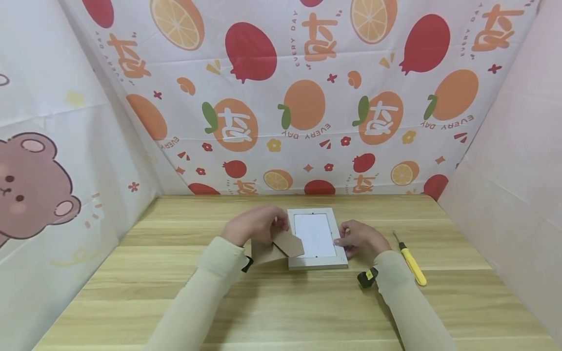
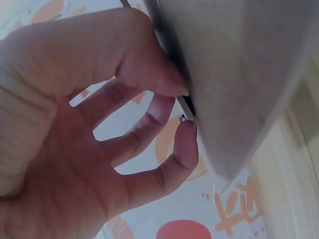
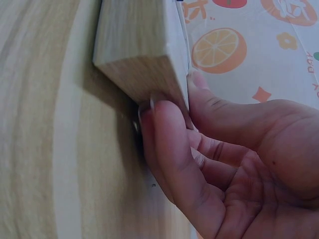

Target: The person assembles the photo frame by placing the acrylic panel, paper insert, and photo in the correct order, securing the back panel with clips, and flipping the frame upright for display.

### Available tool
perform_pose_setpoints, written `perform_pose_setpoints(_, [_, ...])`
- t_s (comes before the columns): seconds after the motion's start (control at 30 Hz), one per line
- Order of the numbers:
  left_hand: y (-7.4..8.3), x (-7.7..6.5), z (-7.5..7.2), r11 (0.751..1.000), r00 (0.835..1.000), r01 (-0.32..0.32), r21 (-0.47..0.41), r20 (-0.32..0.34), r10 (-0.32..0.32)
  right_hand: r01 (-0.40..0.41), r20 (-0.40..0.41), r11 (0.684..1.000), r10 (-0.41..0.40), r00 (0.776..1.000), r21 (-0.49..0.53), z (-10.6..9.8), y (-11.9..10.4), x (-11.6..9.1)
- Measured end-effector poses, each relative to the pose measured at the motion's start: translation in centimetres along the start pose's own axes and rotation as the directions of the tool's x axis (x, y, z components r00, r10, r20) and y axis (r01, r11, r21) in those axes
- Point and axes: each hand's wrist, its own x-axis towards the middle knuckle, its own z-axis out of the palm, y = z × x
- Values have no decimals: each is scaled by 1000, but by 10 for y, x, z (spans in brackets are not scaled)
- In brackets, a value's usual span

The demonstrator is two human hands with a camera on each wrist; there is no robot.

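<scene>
A white picture frame lies back side up on the table, a white sheet filling its opening. To its left, my left hand holds a brown backing board with a flap-like stand on it, tilted above the table and overlapping the frame's left edge. Thumb and fingertips pinch this board in the left wrist view. On the opposite side my right hand grips the frame's right edge. The right wrist view shows its thumb on the frame's face and fingers against the side.
A screwdriver with a yellow handle lies right of my right hand on the wooden table. Printed cloth hangs behind the table's back edge, with pale cloth walls on both sides.
</scene>
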Motion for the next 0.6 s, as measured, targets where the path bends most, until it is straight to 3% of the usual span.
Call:
perform_pose_setpoints(0.4, [14,24,3,1000,998,20,8,58,-20,-4,-11,1000,4,1000,-16,1,1,0])
perform_pose_setpoints(0.6, [20,37,7,1000,998,-5,0,67,5,13,-7,1000,-13,1000,-16,0,2,1])
